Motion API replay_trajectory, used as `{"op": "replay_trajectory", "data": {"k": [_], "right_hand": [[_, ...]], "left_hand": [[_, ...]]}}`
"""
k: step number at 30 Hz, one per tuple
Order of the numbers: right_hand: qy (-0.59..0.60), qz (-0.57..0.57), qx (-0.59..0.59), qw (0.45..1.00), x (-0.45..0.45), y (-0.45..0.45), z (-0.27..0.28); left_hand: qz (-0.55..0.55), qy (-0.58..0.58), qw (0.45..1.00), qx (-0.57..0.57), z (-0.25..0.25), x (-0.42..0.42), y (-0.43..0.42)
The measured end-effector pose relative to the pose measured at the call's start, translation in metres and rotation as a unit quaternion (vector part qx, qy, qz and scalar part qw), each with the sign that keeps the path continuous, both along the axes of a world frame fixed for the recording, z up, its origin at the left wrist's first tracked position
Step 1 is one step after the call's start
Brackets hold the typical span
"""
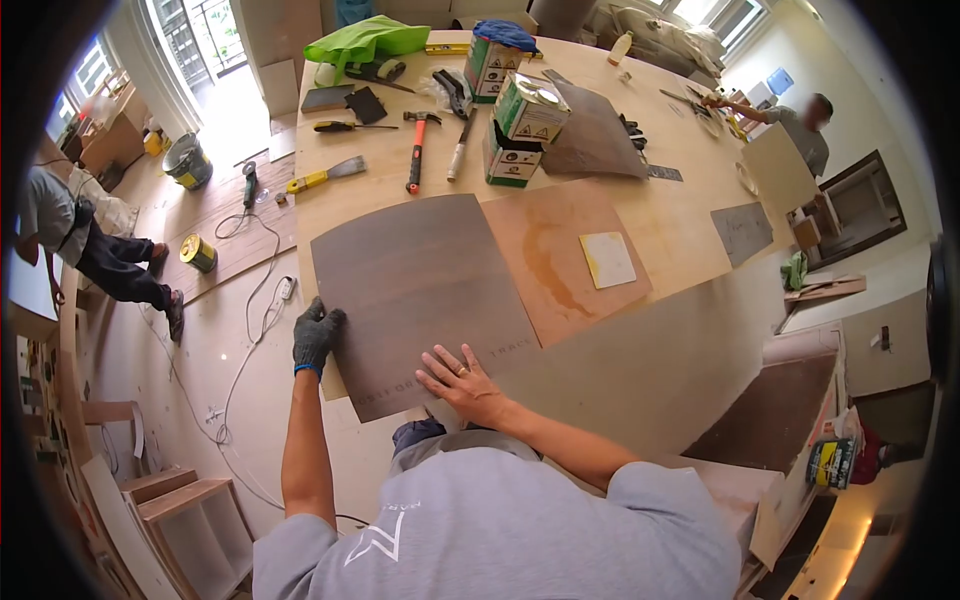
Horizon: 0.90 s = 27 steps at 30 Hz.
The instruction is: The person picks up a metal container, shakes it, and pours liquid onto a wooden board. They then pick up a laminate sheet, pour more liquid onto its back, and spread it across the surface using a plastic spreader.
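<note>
A dark brown-grey laminate sheet (pixel 420 300) with faint lettering along its near edge lies at the front of the table and juts past the table's edge toward me. My left hand (pixel 316 338), in a dark glove with a blue cuff, is closed on the sheet's left edge. Bare and wearing a ring, my right hand (pixel 464 384) rests flat on the near right part, fingers spread. Just right of the sheet is a reddish-brown panel (pixel 545 230) with a wet-looking amber smear. On that panel lies a small pale square (pixel 608 260) with yellowish stains along its edge.
On the wooden table (pixel 680 220) are a hammer (pixel 415 150), a yellow-handled scraper (pixel 328 175), a screwdriver (pixel 355 126), stacked cans (pixel 525 125) and another dark sheet (pixel 592 135). One person (pixel 95 240) stands at left, another (pixel 805 130) at far right. A cable (pixel 262 290) crosses the floor.
</note>
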State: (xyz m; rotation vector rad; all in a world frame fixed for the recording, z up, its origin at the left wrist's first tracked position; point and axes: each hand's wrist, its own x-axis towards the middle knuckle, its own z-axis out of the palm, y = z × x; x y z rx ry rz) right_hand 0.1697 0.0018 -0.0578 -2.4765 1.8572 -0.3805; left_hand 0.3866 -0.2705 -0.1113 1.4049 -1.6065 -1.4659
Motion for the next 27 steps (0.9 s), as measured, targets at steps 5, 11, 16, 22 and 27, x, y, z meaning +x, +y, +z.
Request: {"op": "replay_trajectory", "data": {"k": [5,11,16,22,27], "right_hand": [[-0.064,0.032,0.109,0.991,-0.013,0.003,0.001],[-0.234,-0.076,-0.003,0.969,-0.108,-0.015,0.066],[-0.307,-0.216,-0.075,0.924,-0.29,-0.042,0.087],[-0.097,-0.086,-0.128,0.983,-0.406,-0.138,0.181],[0.346,0.181,-0.141,0.91,-0.424,-0.255,0.209]], "left_hand": [[-0.064,-0.358,0.924,-0.118,0.055,-0.016,0.019],[-0.027,-0.503,0.843,-0.187,0.073,-0.034,0.034],[0.126,-0.502,0.807,-0.283,0.123,-0.081,0.052],[-0.003,0.016,0.999,0.033,0.108,-0.227,0.1],[-0.048,0.212,0.949,0.227,0.116,-0.348,0.118]]}}
